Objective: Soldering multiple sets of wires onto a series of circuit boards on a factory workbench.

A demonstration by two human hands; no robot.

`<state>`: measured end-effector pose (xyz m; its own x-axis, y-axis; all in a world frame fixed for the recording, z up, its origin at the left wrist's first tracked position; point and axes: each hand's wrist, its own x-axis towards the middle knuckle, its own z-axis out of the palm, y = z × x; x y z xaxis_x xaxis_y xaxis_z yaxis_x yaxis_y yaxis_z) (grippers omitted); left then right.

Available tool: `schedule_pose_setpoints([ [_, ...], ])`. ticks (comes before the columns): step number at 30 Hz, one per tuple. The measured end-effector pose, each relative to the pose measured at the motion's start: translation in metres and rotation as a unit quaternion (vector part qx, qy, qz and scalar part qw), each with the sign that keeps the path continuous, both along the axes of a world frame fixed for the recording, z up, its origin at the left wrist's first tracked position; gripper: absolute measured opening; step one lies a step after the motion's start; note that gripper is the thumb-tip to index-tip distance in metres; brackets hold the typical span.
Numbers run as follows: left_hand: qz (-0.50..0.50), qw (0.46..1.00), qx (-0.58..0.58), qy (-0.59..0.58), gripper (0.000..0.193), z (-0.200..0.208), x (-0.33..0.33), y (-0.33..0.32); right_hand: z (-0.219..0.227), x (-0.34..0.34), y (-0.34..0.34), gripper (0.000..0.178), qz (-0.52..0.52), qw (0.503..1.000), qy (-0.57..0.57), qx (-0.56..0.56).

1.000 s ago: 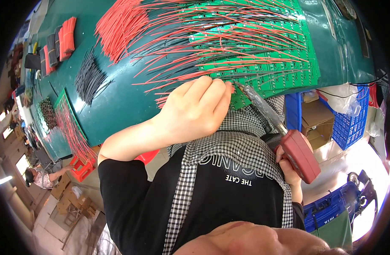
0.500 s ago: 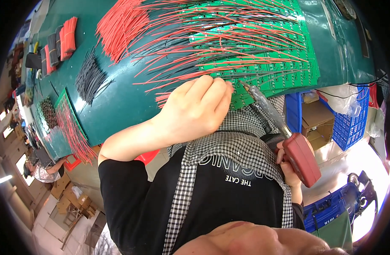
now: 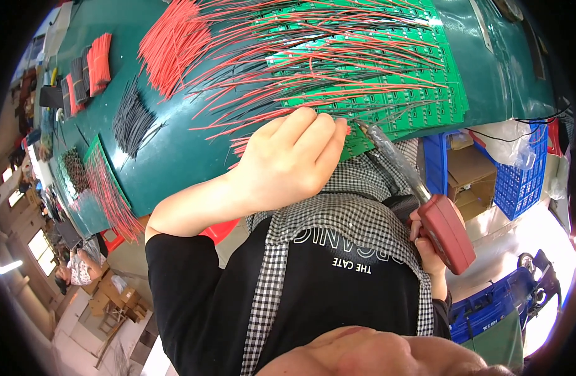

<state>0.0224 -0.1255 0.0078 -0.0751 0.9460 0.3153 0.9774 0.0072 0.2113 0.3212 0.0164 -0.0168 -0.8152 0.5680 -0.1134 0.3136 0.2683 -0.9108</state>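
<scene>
My left hand (image 3: 294,160) rests at the near edge of a green circuit board panel (image 3: 426,103), fingers curled and pinching a thin wire I can barely see. My right hand (image 3: 429,247) grips the red handle of a soldering iron (image 3: 448,232); its wrapped shaft slants up-left and the tip meets the board edge just beside my left fingertips. Many red and black wires (image 3: 325,56) stick out of the boards and fan to the left across the dark green table (image 3: 175,150).
A loose pile of red wires (image 3: 172,41) and a pile of black wires (image 3: 132,119) lie left of the boards. More boards with red wires (image 3: 103,185) sit at the table's left edge. Blue crates (image 3: 520,178) stand on the floor to the right.
</scene>
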Motion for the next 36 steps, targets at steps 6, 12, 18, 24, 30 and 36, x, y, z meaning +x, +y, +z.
schedule_pose_setpoints([
  [6,0.004,0.993,0.115,0.040,0.035,0.019,-0.008,-0.010,0.002,0.015,0.005,0.078,0.083,0.988,0.017,0.128],
  [12,-0.030,0.999,0.036,0.021,0.027,0.011,0.000,0.005,-0.002,0.030,-0.002,0.064,-0.081,0.981,0.027,-0.173],
  [18,-0.010,0.999,-0.029,0.018,0.025,0.003,-0.004,0.007,0.002,0.014,-0.003,0.062,-0.009,1.000,0.012,-0.008],
  [24,-0.016,0.999,-0.017,-0.027,0.028,0.004,-0.005,0.004,-0.005,0.016,-0.005,0.071,-0.008,0.999,-0.018,-0.027],
  [30,-0.015,1.000,-0.020,-0.007,0.026,0.004,-0.005,0.004,-0.001,0.004,-0.001,0.070,0.026,0.999,-0.019,0.002],
  [36,-0.012,1.000,-0.022,-0.010,0.026,0.004,-0.004,0.003,0.006,-0.015,-0.006,0.064,0.004,1.000,0.011,-0.021],
])
